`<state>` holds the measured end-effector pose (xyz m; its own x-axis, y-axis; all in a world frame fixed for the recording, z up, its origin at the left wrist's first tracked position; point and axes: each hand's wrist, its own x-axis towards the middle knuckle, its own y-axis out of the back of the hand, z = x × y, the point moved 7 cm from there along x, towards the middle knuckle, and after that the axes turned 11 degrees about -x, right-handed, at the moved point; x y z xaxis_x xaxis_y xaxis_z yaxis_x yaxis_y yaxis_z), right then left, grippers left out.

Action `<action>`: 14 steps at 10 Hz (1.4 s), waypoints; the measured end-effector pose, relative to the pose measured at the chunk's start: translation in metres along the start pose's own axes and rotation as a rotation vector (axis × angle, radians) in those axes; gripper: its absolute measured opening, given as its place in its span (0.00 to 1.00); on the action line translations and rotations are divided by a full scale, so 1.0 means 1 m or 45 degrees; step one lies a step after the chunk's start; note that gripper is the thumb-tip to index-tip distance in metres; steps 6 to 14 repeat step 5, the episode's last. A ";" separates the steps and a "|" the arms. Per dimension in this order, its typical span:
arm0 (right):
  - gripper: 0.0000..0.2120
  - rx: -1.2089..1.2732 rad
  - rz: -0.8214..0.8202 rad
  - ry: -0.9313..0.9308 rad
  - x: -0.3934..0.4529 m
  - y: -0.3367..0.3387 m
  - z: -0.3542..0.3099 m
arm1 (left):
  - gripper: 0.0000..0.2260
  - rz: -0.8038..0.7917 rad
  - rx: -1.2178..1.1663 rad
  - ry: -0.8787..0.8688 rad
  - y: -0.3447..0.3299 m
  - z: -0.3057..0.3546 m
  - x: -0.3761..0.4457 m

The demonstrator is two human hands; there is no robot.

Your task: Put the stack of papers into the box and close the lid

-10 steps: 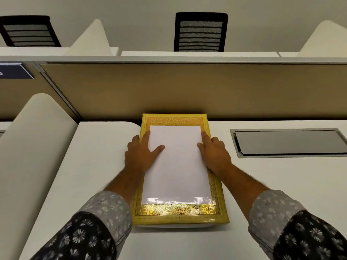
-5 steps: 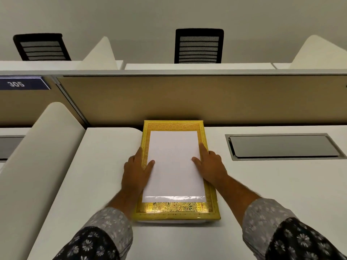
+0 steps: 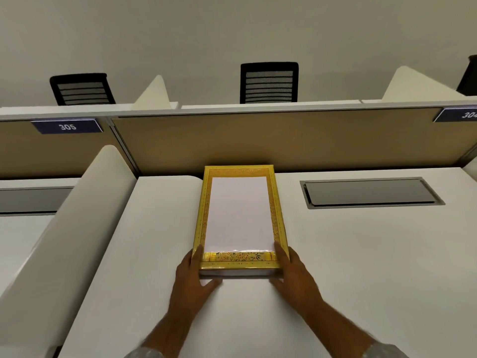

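A flat yellow box (image 3: 200, 223) with a gold patterned border lies on the white desk (image 3: 361, 254), its far end against the tan partition. A white stack of papers (image 3: 240, 213) lies within its gold border. My left hand (image 3: 192, 277) grips the box's near left corner, thumb on the gold edge and fingers under the front. My right hand (image 3: 291, 275) holds the near right corner in the same way. The white front side of the box shows between my hands.
A tan partition (image 3: 284, 140) closes the desk's far side. A grey cable hatch (image 3: 371, 193) is set into the desk to the right of the box. A curved white divider (image 3: 64, 241) rises on the left. Black chairs stand beyond the partition.
Both hands slid off the paper and back along the box's sides to its near corners. The camera tilted up and pulled back.
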<state>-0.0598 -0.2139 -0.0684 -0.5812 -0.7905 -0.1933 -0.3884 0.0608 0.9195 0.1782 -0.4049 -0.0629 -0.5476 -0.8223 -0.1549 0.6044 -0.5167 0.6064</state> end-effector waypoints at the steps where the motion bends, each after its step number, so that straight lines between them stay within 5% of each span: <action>1: 0.41 -0.050 0.026 -0.029 0.005 0.005 0.002 | 0.46 0.047 0.032 0.028 -0.003 0.006 -0.002; 5: 0.44 -0.164 -0.044 -0.067 0.009 0.044 -0.011 | 0.47 0.040 0.305 0.045 0.009 0.045 0.005; 14: 0.44 -0.164 -0.044 -0.067 0.009 0.044 -0.011 | 0.47 0.040 0.305 0.045 0.009 0.045 0.005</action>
